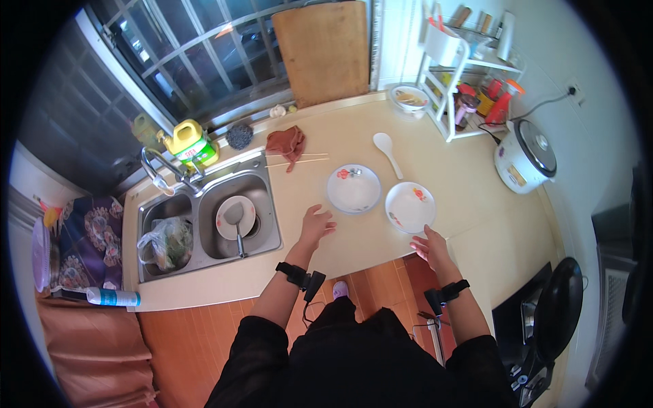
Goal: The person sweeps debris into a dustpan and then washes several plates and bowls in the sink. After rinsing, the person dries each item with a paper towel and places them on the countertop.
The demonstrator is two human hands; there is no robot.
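Note:
My left hand point(317, 224) is over the counter's front part, fingers apart and holding nothing. It is nearest to a white plate point(354, 189) with a blue rim and a red floral print. My right hand point(431, 248) has its fingers spread at the near edge of a second white plate point(409, 208) with red flowers; whether a fingertip touches that rim I cannot tell. Both plates lie side by side. Behind them rests a white serving spoon point(387, 152). A pair of chopsticks point(301, 163) lies to the left, partly under a brown cloth point(290, 144).
On the left, a double steel sink point(209, 255) holds a plate point(224, 224) with a spatula point(234, 214) and a plastic bag point(166, 245). At right stand a rice cooker point(525, 158), a white rack point(454, 92) with bottles, and a black pan or lid point(559, 308) by the stove.

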